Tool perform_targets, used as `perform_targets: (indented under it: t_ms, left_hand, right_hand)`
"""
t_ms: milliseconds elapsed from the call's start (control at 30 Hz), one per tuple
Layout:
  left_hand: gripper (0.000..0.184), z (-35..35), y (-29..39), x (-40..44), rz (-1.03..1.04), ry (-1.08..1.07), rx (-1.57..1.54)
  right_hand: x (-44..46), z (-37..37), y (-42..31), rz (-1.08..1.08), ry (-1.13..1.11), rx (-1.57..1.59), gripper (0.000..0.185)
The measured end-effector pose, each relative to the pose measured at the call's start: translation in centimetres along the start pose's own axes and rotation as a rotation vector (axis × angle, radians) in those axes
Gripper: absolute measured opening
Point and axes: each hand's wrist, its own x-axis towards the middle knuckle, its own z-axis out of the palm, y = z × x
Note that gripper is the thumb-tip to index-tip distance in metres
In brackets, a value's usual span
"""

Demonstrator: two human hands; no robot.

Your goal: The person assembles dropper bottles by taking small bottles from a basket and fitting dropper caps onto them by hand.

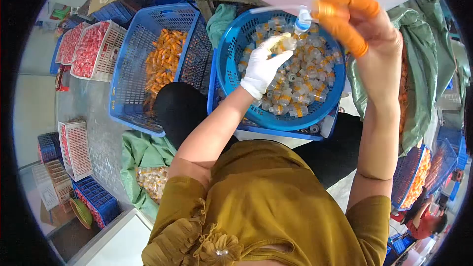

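Note:
My left hand [266, 64], in a white glove, is over a round blue basin [227, 76]. Its thumb and fingers are closed on a small clear plastic bottle [289, 44]. Higher up and to the right is my right hand [362, 22], blurred, with orange covers on several fingers. Those fingers are pinched on a small orange piece [322, 9], whose exact kind is unclear. A thin whitish tube [278, 8] runs left from near it. Between the hands stands a white and blue nozzle-like part [302, 21]. Many small clear bottles with orange bands [310, 71] fill the basin.
A blue crate [135, 86] with orange pieces [167, 54] stands left of the basin. Green sacks [419, 74] are at right, another green sack [135, 150] at lower left. White baskets [103, 51] hold red pieces. A person in red [421, 224] is at far lower right.

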Motion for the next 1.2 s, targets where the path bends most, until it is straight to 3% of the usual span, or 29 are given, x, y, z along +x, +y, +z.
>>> perform_targets:
  t_ms: [33, 67, 100, 167, 233, 300, 433, 800, 1033, 1100, 1167, 1200]
  left_hand:
    - [0.038, 0.0, -0.4, 0.0, 0.002, 0.003, -0.005]
    - [0.038, 0.3, -0.2, 0.0, 0.013, 0.033, -0.003]
    - [0.038, 0.6, 0.0, 0.0, 0.025, 0.064, -0.002]
    - [0.038, 0.7, 0.6, -0.2, 0.0, 0.079, -0.014]
    - [0.039, 0.8, 0.8, -0.1, -0.104, 0.067, -0.053]
    - [0.039, 0.9, 0.0, 0.2, -0.079, 0.074, -0.084]
    - [0.041, 0.9, -0.1, 0.2, -0.081, 0.066, -0.125]
    - [0.044, 1.2, -0.3, 0.7, -0.107, 0.083, -0.137]
    - [0.043, 1.2, -0.6, 0.6, -0.056, 0.072, -0.038]
    - [0.038, 1.2, -0.6, 0.4, -0.041, 0.073, -0.102]
    - [0.034, 1.0, -1.1, -0.2, -0.066, 0.099, -0.07]
    - [0.029, 0.9, -0.9, -0.7, -0.091, 0.126, -0.039]
  right_hand:
    - [0.7, 0.0, -0.1, -0.045, 0.0, -0.161, 0.031]
    - [1.1, 0.7, 0.1, 0.0, 0.05, 0.065, 0.03]
    - [1.4, 0.8, 0.6, 0.001, 0.04, 0.062, 0.03]
    - [1.9, 1.0, 2.4, -0.013, -0.049, -0.187, 0.029]
    - [1.4, 2.1, 4.0, 0.005, -0.071, -0.173, 0.027]
    - [1.0, 2.7, 4.9, 0.136, -0.04, -0.105, 0.021]
    - [1.5, 1.7, 4.9, 0.198, -0.041, 0.145, 0.022]
    - [0.7, 2.3, 5.2, 0.249, -0.052, 0.151, 0.021]
    - [0.5, 2.1, 3.8, 0.087, -0.003, 0.038, 0.023]
    - [-0.1, 2.1, 2.8, -0.085, 0.051, -0.13, 0.026]
    - [-1.5, 2.3, 2.4, -0.059, 0.023, -0.1, 0.024]
    - [-2.4, 1.9, 2.9, -0.053, -0.111, -0.24, 0.022]
